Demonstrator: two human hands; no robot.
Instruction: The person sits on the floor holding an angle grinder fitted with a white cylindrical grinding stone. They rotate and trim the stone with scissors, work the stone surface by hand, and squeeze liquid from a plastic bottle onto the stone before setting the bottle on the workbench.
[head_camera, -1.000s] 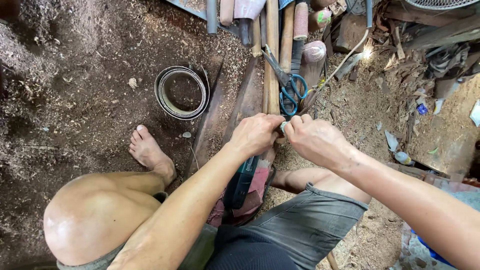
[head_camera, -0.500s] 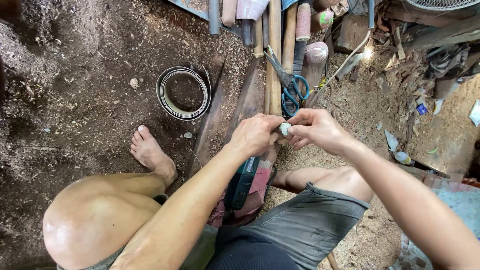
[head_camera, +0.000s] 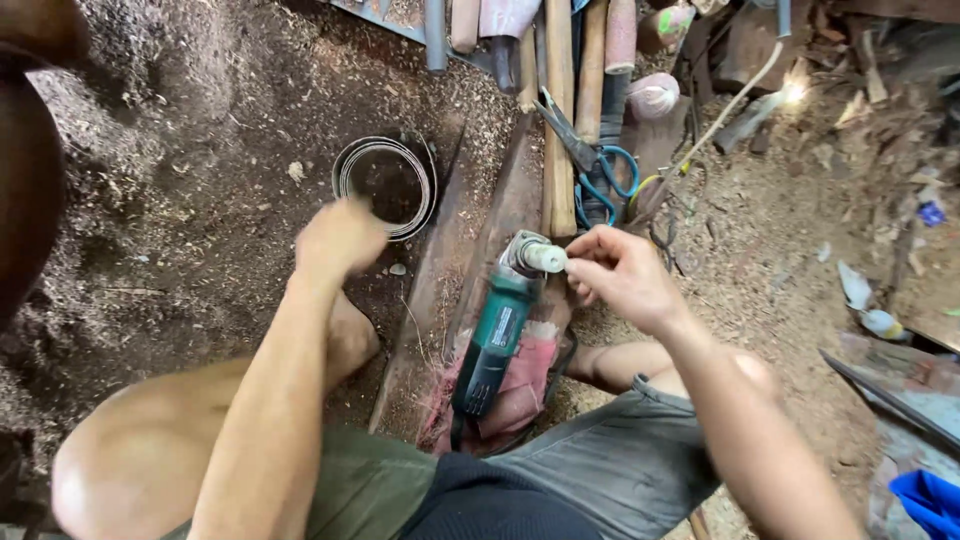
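Note:
A green and black angle grinder (head_camera: 496, 335) lies on a red cloth (head_camera: 520, 395) between my legs, its metal head pointing up. My right hand (head_camera: 625, 275) pinches a small whitish round piece (head_camera: 546, 258) at the grinder's head. My left hand (head_camera: 338, 238) is off the tool, blurred, over the sawdust floor beside a coiled metal band (head_camera: 385, 183). Its fingers look loosely curled and I see nothing in them.
A dark wooden plank (head_camera: 450, 270) runs under the grinder. Blue-handled scissors (head_camera: 590, 175), wooden handles (head_camera: 558, 100) and a grey pipe (head_camera: 436, 30) lie at the top. My bare foot (head_camera: 350, 335) rests on the sawdust. Scraps and litter sit at the right.
My left hand has let go of the grinder's head and swung left toward the metal coil. The grinder's body is now uncovered. My right hand stays at the head.

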